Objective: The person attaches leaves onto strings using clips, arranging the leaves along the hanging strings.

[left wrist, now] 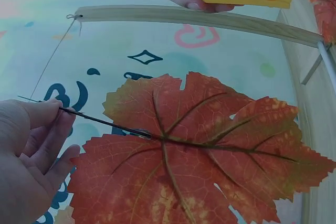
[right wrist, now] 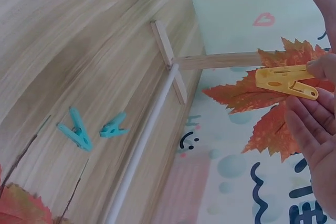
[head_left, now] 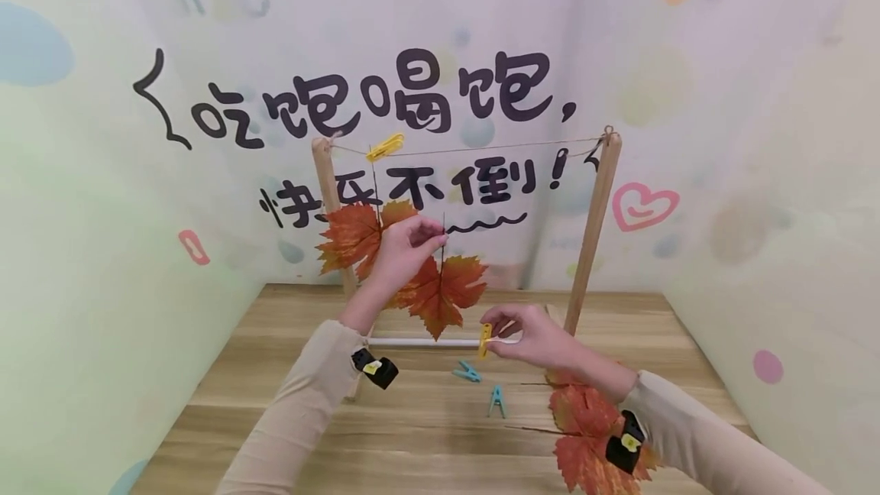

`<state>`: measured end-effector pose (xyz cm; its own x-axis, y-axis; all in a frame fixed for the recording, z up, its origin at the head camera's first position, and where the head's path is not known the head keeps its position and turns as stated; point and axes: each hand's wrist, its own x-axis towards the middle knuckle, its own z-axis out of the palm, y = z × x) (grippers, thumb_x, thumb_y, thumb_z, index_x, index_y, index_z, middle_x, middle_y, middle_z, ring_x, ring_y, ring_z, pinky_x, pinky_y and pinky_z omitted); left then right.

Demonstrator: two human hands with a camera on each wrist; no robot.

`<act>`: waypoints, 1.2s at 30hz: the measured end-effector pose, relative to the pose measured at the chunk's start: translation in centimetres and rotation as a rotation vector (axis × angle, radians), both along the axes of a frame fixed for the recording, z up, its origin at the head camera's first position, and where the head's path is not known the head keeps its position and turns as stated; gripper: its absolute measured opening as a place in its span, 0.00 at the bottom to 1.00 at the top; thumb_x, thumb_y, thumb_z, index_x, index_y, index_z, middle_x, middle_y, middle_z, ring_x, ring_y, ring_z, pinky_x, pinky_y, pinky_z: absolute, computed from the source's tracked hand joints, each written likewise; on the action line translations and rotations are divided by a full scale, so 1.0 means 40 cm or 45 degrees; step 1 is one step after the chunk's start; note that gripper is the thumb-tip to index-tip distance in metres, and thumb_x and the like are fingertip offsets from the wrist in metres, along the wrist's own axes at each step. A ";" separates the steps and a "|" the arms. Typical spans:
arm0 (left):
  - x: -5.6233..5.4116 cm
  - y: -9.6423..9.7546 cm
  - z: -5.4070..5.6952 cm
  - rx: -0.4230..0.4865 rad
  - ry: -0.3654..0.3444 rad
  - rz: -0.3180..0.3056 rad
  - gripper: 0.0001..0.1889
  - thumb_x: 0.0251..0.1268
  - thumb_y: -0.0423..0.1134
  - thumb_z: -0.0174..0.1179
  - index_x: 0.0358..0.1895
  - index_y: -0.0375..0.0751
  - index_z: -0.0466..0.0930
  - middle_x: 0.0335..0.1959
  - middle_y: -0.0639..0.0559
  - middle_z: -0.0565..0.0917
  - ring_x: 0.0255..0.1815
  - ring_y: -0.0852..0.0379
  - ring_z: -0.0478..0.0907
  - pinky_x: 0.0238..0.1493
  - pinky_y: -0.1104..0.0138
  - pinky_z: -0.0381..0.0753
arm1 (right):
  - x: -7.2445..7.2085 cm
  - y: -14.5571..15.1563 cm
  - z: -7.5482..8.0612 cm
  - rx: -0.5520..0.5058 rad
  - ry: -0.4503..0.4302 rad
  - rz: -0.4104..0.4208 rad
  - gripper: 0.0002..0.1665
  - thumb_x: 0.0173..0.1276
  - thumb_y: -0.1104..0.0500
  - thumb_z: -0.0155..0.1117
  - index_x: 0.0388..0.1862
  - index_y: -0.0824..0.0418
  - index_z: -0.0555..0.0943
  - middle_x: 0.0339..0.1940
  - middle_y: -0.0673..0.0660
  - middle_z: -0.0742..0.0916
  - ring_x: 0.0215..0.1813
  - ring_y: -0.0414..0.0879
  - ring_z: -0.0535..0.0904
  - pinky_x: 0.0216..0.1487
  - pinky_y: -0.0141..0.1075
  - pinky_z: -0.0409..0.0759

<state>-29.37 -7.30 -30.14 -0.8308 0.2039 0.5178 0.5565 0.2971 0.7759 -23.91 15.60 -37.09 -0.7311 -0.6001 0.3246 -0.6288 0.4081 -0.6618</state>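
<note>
In the head view, the left hand (head_left: pixel 406 247) pinches the upright dark stem (head_left: pixel 443 254) of a red-orange lobed leaf (head_left: pixel 443 292), tip downward, left of the right hand (head_left: pixel 528 333), which, in the right wrist view, pinches a yellow plastic clothespin (right wrist: pixel 275 80) pointing outward.

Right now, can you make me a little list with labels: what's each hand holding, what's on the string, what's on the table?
Left hand: orange-red leaf, pinched by its stem
Right hand: yellow peg
String: another yellow peg, with another leaf hanging from it
Table: two blue pegs, plus red leaves on the right
</note>
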 end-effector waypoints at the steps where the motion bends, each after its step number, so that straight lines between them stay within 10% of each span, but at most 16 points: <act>1: -0.002 0.005 0.003 0.007 0.004 0.001 0.09 0.57 0.32 0.61 0.38 0.30 0.79 0.34 0.43 0.83 0.34 0.53 0.80 0.40 0.67 0.79 | -0.001 0.003 0.003 -0.001 0.011 -0.002 0.13 0.55 0.62 0.66 0.41 0.62 0.79 0.35 0.51 0.84 0.36 0.40 0.79 0.39 0.32 0.80; 36: -0.105 0.029 0.097 0.232 0.113 0.190 0.09 0.56 0.30 0.61 0.39 0.29 0.80 0.34 0.39 0.83 0.32 0.52 0.80 0.34 0.75 0.75 | -0.048 -0.009 0.150 -0.093 0.004 0.043 0.16 0.52 0.70 0.64 0.42 0.69 0.78 0.33 0.55 0.84 0.36 0.44 0.81 0.39 0.32 0.80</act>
